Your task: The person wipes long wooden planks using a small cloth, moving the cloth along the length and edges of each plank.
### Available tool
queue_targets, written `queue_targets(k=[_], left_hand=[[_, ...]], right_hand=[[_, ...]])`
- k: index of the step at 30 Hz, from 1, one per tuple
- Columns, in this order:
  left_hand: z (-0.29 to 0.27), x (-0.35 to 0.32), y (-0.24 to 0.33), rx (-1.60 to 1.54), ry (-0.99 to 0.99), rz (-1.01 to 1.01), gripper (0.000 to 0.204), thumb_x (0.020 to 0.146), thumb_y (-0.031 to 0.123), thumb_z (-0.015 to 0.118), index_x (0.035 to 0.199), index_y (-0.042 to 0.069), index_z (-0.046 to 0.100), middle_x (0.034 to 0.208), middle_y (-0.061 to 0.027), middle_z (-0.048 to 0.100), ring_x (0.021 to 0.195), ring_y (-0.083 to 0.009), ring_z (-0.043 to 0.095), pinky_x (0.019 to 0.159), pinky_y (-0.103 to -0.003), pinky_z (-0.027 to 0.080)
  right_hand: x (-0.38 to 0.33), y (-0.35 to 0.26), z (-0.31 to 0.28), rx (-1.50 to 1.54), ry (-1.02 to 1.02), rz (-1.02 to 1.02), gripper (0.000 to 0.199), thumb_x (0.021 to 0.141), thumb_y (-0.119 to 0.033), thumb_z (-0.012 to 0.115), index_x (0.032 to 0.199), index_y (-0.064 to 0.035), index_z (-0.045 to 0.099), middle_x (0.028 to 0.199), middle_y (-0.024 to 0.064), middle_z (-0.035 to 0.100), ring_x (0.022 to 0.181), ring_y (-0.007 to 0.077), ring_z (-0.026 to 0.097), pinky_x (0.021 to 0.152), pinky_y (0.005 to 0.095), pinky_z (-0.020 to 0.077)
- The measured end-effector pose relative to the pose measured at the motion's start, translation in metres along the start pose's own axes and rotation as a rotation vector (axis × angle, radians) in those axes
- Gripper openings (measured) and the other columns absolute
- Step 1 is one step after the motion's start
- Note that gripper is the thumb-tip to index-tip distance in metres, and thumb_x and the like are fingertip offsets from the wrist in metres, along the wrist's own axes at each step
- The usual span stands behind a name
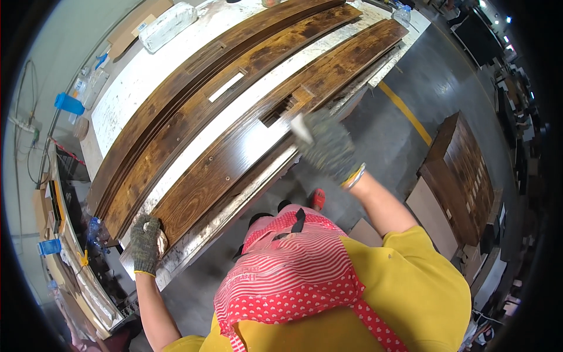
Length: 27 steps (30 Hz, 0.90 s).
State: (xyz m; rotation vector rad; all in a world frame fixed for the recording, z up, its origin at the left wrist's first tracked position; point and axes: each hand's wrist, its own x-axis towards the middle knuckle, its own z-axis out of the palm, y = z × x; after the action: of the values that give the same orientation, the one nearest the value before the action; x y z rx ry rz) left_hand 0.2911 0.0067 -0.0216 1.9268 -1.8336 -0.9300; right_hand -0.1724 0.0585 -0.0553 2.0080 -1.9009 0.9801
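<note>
A long dark-brown wooden board (202, 167) with a rectangular cutout and small holes lies along the near side of the white worktable. At the board's left end, my left hand (145, 242) in a grey-green knit glove closes around the corner. A pale crumpled patch shows beside its fingers. My right hand (328, 146), gloved alike and smeared by motion, is over the board's near edge just right of the cutout. Its fingers look closed, with something small and whitish at their tips that I cannot make out.
More brown boards (234, 82) lie behind on the worktable (126, 100). A white wrapped block (168, 26) sits at the back left, near a blue-topped bottle (69, 104). On the floor to the right stands a brown wooden cabinet (460, 176). A yellow line (404, 111) crosses the grey floor.
</note>
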Motion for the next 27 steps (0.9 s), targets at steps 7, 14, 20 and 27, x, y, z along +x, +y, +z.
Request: queue_targets(k=[7,14,20,27], left_hand=[[-0.002,0.003,-0.014,-0.087,-0.022,0.068,0.020,0.090,0.019,0.065,0.097,0.000,0.064,0.090,-0.0092,0.064,0.083,-0.0187,0.056,0.079,-0.033,0.045],[-0.064,-0.006,-0.022,0.178,-0.131,0.059,0.018,0.089,0.019,0.063,0.089,0.001,0.064,0.079,-0.0148,0.064,0.075,-0.0242,0.061,0.071,-0.037,0.047],[-0.081,-0.007,-0.056,0.419,-0.263,0.187,0.025,0.085,0.024,0.064,0.090,-0.001,0.065,0.079,-0.0158,0.065,0.075,-0.0255,0.061,0.073,-0.036,0.048],[-0.077,-0.012,-0.043,0.270,-0.221,0.063,0.021,0.083,0.022,0.062,0.082,0.001,0.063,0.071,-0.0132,0.061,0.068,-0.0213,0.057,0.069,-0.036,0.046]], right_hand=[[-0.028,-0.095,0.018,0.295,-0.115,-0.050,0.045,0.079,-0.026,0.070,0.114,0.0002,0.060,0.107,0.0202,0.061,0.100,0.0347,0.061,0.090,0.0447,0.0498],[-0.008,-0.022,0.011,0.046,0.078,0.041,0.036,0.080,-0.023,0.068,0.108,-0.0012,0.061,0.100,0.0180,0.062,0.093,0.0329,0.060,0.084,0.0424,0.0511],[-0.041,-0.143,0.038,0.279,-0.178,-0.013,0.043,0.081,-0.028,0.068,0.113,-0.0007,0.061,0.106,0.0208,0.061,0.099,0.0341,0.060,0.090,0.0435,0.0493],[-0.026,-0.073,0.019,0.176,-0.083,0.031,0.047,0.083,-0.030,0.068,0.118,-0.0002,0.060,0.105,0.0207,0.062,0.099,0.0342,0.059,0.093,0.0462,0.0463]])
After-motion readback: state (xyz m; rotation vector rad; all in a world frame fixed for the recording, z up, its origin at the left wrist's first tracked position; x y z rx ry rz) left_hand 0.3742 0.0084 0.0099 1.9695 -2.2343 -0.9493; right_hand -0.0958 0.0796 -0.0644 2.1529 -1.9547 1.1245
